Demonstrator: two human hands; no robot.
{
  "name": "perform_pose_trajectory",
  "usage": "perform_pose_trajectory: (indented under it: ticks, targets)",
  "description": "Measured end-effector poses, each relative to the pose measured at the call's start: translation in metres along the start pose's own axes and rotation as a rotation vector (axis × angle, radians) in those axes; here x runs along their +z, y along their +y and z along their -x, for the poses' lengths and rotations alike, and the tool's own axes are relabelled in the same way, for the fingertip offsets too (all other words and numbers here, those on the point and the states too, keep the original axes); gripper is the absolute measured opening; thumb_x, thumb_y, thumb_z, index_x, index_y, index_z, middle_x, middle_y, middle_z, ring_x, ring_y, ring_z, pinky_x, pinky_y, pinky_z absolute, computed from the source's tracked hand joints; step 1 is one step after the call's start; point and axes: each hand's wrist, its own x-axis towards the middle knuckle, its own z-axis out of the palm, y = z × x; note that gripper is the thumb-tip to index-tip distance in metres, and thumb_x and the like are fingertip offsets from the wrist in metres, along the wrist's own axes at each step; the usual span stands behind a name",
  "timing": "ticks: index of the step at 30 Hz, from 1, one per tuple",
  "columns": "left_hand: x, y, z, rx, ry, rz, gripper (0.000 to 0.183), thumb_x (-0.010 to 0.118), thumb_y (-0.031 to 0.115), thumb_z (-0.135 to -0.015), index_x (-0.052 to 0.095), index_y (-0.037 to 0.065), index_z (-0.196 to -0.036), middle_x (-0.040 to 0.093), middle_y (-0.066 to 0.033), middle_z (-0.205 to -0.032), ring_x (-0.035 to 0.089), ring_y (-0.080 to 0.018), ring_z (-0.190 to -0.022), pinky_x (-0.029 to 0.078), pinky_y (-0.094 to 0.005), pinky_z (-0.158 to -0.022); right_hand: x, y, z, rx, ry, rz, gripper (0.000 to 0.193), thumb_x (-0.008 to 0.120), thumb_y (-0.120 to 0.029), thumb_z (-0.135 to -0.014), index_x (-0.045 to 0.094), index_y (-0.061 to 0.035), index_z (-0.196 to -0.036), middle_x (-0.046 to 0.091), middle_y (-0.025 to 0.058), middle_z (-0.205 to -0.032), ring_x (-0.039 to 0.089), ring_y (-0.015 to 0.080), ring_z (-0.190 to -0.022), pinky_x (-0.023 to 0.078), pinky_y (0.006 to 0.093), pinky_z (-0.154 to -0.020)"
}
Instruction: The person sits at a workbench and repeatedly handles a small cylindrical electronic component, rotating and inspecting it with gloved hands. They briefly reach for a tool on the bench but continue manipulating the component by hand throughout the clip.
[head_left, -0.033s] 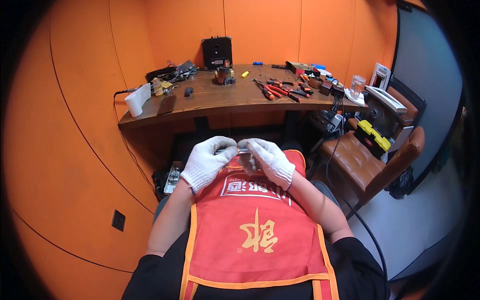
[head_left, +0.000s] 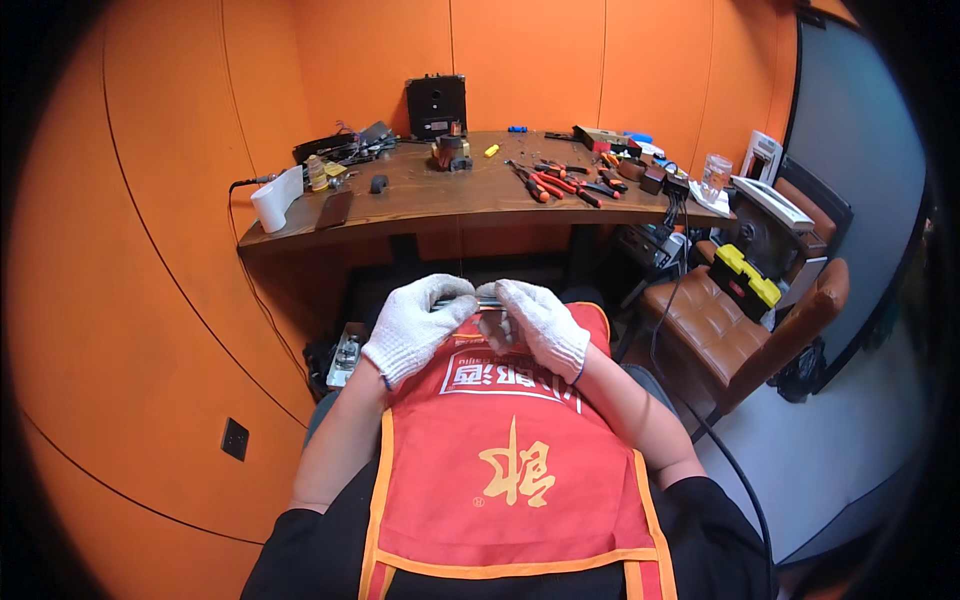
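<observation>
The gloves [head_left: 408, 325] are rough, matt knitted cloth, the slim rod [head_left: 488, 302] shiny metal, the apron [head_left: 430, 470] smooth cloth, and the desk [head_left: 420, 193] low-sheen wood.

From the head (wide fisheye), looking down toward the desk [head_left: 430, 192].

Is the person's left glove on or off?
On: the white glove covers the left hand, its cuff ending where the bare forearm begins.

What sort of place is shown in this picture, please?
Probably a small repair workspace, though I cannot be certain: several red-handled pliers and a heap of dark parts lie on a wooden desk, and what looks like a yellow-and-black toolbox is at right.
</observation>
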Motion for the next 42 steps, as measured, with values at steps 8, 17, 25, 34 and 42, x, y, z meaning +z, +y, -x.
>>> perform_pose_trajectory:
  ticks: [8,17,25,34,42]
  targets:
    - [-0.005,0.013,0.001,0.012,-0.178,-0.566,0.041,0.059,0.037,-0.103,0.072,0.004,-0.124,0.074,-0.0188,-0.117,0.071,-0.0336,-0.109,0.054,-0.0386,-0.097,0.01,-0.003,0.0,-0.076,0.019,0.481,0.028,0.056,-0.018,-0.109,0.065,0.0001,-0.128,0.067,0.0028,-0.094,0.06,0.0087,-0.078,0.053,0.0238,-0.071]
    - [-0.015,0.011,0.002,-0.336,-0.143,0.0,0.044,0.056,0.04,-0.109,0.072,0.0,-0.108,0.069,-0.006,-0.08,0.064,-0.0106,-0.068,0.053,-0.027,-0.063,0.006,-0.003,0.001,-0.395,0.16,0.703,0.022,0.067,-0.011,-0.1,0.07,-0.002,-0.12,0.074,0.0149,-0.117,0.072,0.0275,-0.106,0.056,0.0343,-0.094]
    - [-0.029,0.011,0.002,-0.195,-0.1,0.168,0.032,0.064,0.029,-0.106,0.071,0.0,-0.115,0.071,-0.0043,-0.082,0.065,-0.0106,-0.065,0.052,-0.0247,-0.059,0.014,-0.007,0.005,-0.32,0.192,0.492,0.026,0.067,-0.014,-0.103,0.066,-0.0003,-0.126,0.073,0.0056,-0.103,0.065,0.009,-0.086,0.054,0.0244,-0.077]
    - [-0.019,0.016,0.002,-0.128,-0.1,0.199,0.028,0.066,0.024,-0.105,0.068,0.001,-0.12,0.072,-0.005,-0.088,0.067,-0.0115,-0.073,0.056,-0.0261,-0.067,0.019,-0.011,0.008,-0.15,0.16,0.317,0.028,0.064,-0.017,-0.105,0.066,-0.0012,-0.129,0.072,0.0067,-0.104,0.066,0.0115,-0.085,0.055,0.0268,-0.078]
    - [-0.017,0.014,0.002,-0.121,-0.152,0.313,0.029,0.06,0.022,-0.108,0.066,-0.002,-0.124,0.072,-0.0068,-0.097,0.067,-0.0113,-0.079,0.057,-0.026,-0.073,0.02,-0.006,0.007,-0.3,0.216,0.31,0.027,0.062,-0.013,-0.106,0.064,0.0022,-0.129,0.071,0.0098,-0.104,0.062,0.0082,-0.079,0.052,0.023,-0.07]
